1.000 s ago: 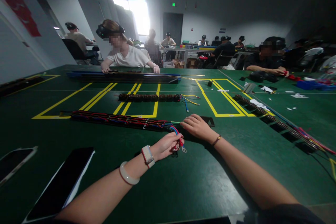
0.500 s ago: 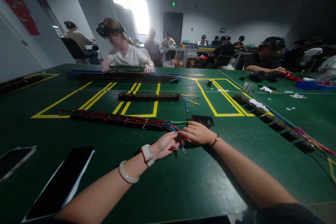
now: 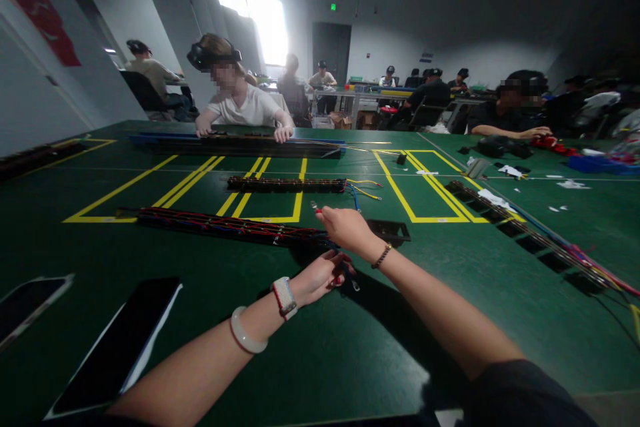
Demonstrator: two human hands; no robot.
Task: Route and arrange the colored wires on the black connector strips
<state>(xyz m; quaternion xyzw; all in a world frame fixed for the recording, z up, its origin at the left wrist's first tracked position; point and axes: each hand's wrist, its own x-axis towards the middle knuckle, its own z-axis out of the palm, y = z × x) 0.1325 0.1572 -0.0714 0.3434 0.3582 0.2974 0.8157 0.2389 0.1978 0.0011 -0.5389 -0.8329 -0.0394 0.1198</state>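
A long black strip point(image 3: 215, 227) with red and blue wires lies across the green table, its right end under my hands. My left hand point(image 3: 320, 278) is closed around the wires at that end, and a metal ring terminal point(image 3: 355, 285) sticks out beside its fingers. Raised above the strip's end, my right hand point(image 3: 347, 230) pinches a red wire end with a ring terminal point(image 3: 314, 205) at its tip. A black plastic frame point(image 3: 393, 231) lies just behind my right wrist. Beyond it rests a shorter black strip point(image 3: 287, 185) with yellow and blue leads.
Two dark flat devices point(image 3: 120, 347) lie at the left. Another wired strip point(image 3: 525, 233) slants along the right. Across the table point(image 3: 490, 293), a person in white point(image 3: 243, 103) handles a long black and blue rail point(image 3: 235, 145). Another person's hands are at the far right.
My right hand has lifted away from my left, up and to the left, carrying a wire end. My left hand stays low at the wires.
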